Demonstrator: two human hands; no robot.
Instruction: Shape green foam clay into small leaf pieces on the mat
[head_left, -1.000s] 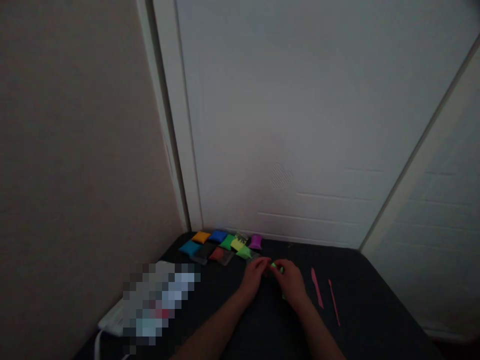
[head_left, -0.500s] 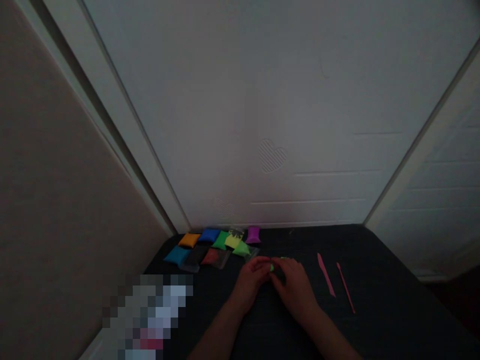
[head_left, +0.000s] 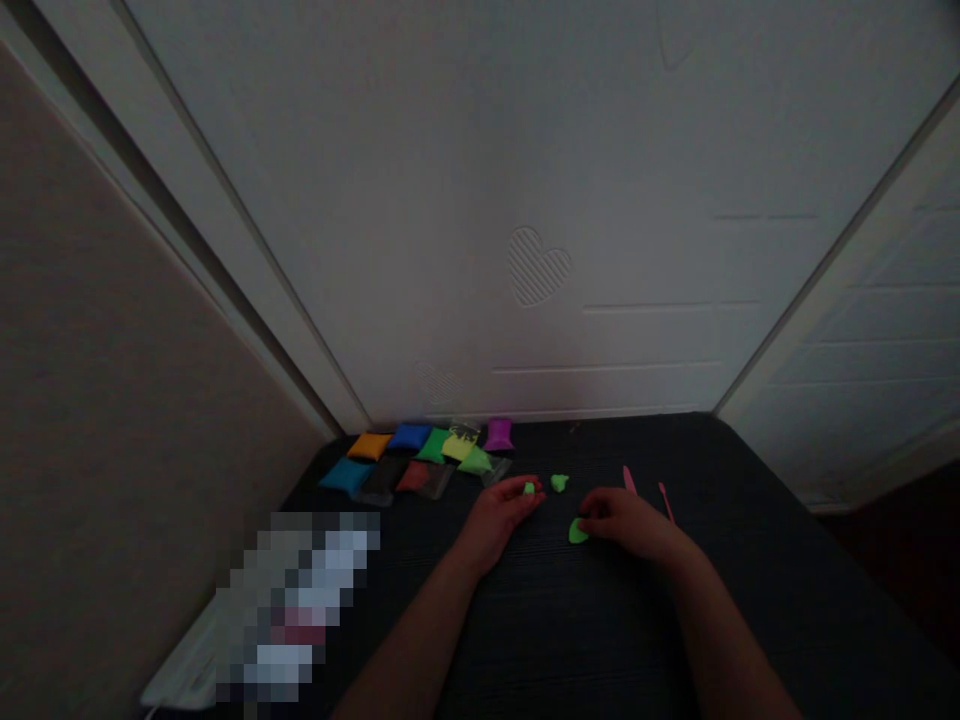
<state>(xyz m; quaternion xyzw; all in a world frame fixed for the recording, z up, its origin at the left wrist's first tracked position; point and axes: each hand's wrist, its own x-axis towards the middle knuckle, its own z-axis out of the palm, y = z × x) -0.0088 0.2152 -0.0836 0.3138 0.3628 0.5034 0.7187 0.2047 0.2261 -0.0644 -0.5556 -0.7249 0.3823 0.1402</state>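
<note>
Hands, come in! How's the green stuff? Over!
Left hand holding green bit. Right hand at flat green piece. Pink knife partly hidden by right hand.

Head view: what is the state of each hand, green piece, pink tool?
Left hand: curled, holding.
Small green bit: held.
Right hand: touching flat green piece.
Flat green piece: thin, on table.
Green lump: uneven, lying loose.
Pink knife: lying, partly hidden.
Pink stick: lying, partly hidden.

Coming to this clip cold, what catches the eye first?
Probably the bright packets at the far left of the dark tabletop. Then vivid green: a small bit in the left hand, a lump between the hands, and a flat piece at the right hand's fingers.
</note>
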